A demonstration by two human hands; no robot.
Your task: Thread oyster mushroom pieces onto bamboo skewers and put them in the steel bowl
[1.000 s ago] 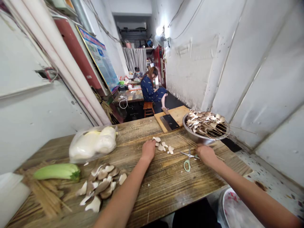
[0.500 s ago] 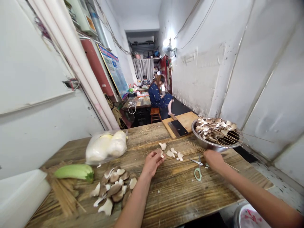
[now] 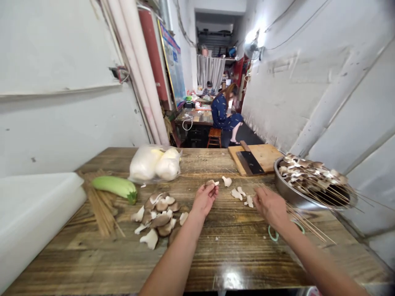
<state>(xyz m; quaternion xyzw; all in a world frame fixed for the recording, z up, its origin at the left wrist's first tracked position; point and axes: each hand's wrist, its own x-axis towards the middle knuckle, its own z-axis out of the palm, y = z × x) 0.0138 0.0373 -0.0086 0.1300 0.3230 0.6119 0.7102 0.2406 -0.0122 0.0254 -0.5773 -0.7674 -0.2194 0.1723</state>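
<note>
My left hand [image 3: 206, 198] pinches a small oyster mushroom piece [image 3: 211, 183] between thumb and fingertips. Several torn mushroom pieces [image 3: 237, 194] lie just right of it. My right hand [image 3: 270, 205] is closed, its fingertips beside those pieces; what it grips is hidden. Thin bamboo skewers [image 3: 308, 224] lie on the table, passing behind this hand. Partly under the right wrist is a pair of scissors with pale green handles [image 3: 273, 234]. A pile of oyster mushrooms [image 3: 160, 218] sits left of my left forearm.
A steel bowl [image 3: 286, 190] at the right holds skewered mushrooms, sticks jutting over its rim. Behind are a cutting board [image 3: 270, 154] with a cleaver [image 3: 251, 162] and a bagged white bundle [image 3: 154, 164]. A green gourd [image 3: 114, 187] rests on skewers at left. A person sits farther back.
My right hand has moved left, away from the bowl's edge toward the loose mushroom pieces. My left hand keeps its mushroom piece, now tilted differently. The camera view has shifted.
</note>
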